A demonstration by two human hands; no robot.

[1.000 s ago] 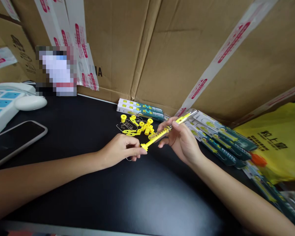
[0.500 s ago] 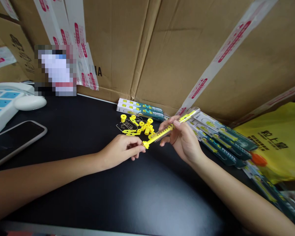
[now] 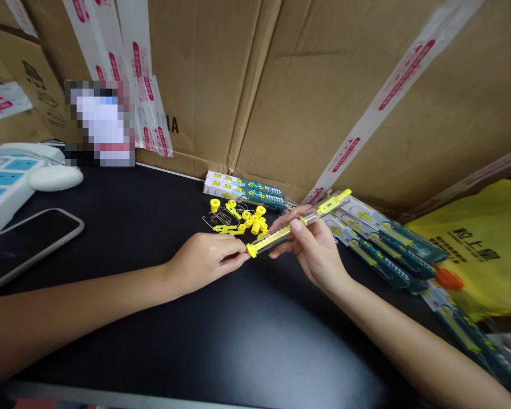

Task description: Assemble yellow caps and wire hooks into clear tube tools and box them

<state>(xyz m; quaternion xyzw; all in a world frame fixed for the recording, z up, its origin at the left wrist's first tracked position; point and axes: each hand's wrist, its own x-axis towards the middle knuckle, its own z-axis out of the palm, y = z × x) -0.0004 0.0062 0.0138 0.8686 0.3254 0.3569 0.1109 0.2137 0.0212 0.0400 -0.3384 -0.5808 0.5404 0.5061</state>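
Note:
A tubular spring scale [image 3: 272, 241], a clear tube with a yellow inner piece, slants up to the right between my hands. My left hand [image 3: 210, 258] pinches its yellow end cap [image 3: 251, 250] at the lower left. Around the clear tube, the fingers of my right hand [image 3: 319, 247] are closed. A flat yellow tip [image 3: 334, 201] sticks out beyond the tube's upper end. Just behind lies a small heap of loose parts: yellow caps [image 3: 256, 228], flat yellow pieces [image 3: 226, 229] and thin metal hooks and springs [image 3: 223, 216].
Printed narrow boxes [image 3: 238, 190] lie at the back, and packaged spring scales [image 3: 375, 238] line the right beside a yellow bag [image 3: 472, 250]. On the left are a phone [image 3: 29, 247] and a power strip [image 3: 8, 176]. Large cartons [image 3: 196, 74] wall off the back.
The clear tube has slid down over the yellow inner piece toward my left hand and now meets the end cap. The yellow tip has come out of the tube's far end.

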